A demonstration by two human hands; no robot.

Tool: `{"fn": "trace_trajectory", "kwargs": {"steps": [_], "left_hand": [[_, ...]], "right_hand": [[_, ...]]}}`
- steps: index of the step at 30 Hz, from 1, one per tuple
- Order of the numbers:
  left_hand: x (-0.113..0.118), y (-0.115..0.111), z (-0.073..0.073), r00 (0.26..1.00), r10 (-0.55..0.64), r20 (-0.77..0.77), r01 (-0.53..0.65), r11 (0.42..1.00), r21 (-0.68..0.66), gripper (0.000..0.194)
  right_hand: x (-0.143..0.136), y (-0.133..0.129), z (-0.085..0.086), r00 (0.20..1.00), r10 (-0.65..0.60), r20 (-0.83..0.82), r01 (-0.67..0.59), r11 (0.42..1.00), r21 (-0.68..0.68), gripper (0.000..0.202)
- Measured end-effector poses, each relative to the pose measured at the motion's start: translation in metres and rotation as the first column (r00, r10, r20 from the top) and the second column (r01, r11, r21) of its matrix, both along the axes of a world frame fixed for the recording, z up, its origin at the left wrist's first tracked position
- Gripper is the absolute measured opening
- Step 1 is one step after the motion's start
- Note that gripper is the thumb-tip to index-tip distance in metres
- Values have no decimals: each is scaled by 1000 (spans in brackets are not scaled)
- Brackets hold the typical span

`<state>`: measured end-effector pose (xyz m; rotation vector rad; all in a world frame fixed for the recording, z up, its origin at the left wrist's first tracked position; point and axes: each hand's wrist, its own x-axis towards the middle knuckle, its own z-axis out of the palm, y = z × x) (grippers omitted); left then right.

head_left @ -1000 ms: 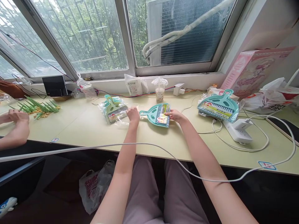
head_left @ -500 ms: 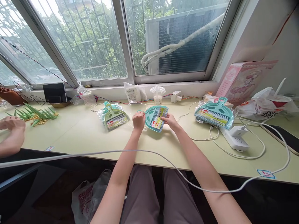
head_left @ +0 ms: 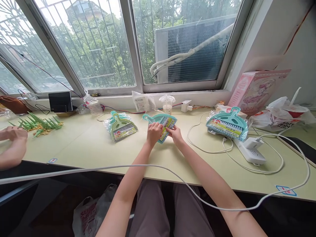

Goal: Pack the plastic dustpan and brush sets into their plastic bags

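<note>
The dustpan-and-brush set (head_left: 166,123) is positioned at the centre of the work area, between both hands, with its teal handle directed toward the upper left and its brush and printed label (head_left: 169,124) angled toward the lower right. The pan is tilted; whether its lower corner touches the tabletop (head_left: 81,141) cannot be told. Left hand (head_left: 154,132): closed, fingers curled at the near left side of the set, which it grips – the exact contact of the fingertips is hidden. Right hand (head_left: 175,134): closed in a pinch, thumb laid over the right end of the label, gripping the brush end of the set. To the left of the hands, a first stack of sets (head_left: 122,127) lies in clear film, a lime-edged pan uppermost, handle toward the window. To the right, a second stack of sets (head_left: 227,124), teal and also in film, lies just beside a white power strip (head_left: 251,153). A lidded cup (head_left: 167,108) stands behind the held set, near a white plug adapter (head_left: 186,106). A white cable (head_left: 158,166) crosses in front of both forearms. At the far left, a co-worker's hands (head_left: 15,135) are located near a cluster of green leaf-like pieces (head_left: 41,125) with yellow bases
</note>
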<state>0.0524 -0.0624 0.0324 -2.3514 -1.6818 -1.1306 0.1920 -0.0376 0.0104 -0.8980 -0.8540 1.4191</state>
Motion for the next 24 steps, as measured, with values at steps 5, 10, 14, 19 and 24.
{"fn": "trace_trajectory", "kwargs": {"steps": [5, 10, 14, 19, 24], "left_hand": [[1, -4, 6, 823, 331, 462, -411, 908, 80, 53], [-24, 15, 14, 488, 261, 833, 32, 948, -315, 74], [-15, 19, 8, 202, -24, 979, 524, 847, -87, 72], [17, 8, 1, 96, -29, 995, 631, 774, -38, 56], [21, 6, 4, 103, -41, 994, 710, 703, -44, 54]], "right_hand": [[-5, 0, -4, 981, -118, -154, 111, 992, -54, 28], [-4, 6, -5, 983, -93, -158, 91, 996, -19, 27], [-4, 6, -5, 990, -76, -120, 73, 997, -32, 27], [1, 5, 4, 964, -193, -183, 195, 981, -9, 25], [14, 8, 14, 961, -170, -217, 178, 984, 15, 20]]}}
